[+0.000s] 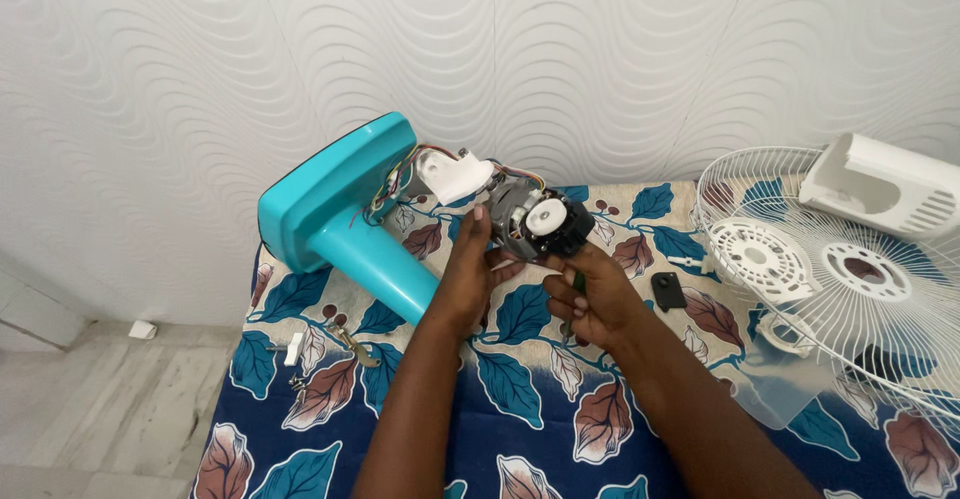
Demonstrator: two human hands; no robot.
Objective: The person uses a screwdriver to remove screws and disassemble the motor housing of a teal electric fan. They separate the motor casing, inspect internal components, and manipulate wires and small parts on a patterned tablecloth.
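Two bare hands work at a fan motor (535,221) held just above the leaf-print surface (520,419), wired to a turquoise stand (340,214). The left hand (468,277) braces its housing; the right hand (590,299) is clenched round a green-handled tool (578,282). The motor looks dense and rigid, its wires fragile; the metal body seems the safest hold.
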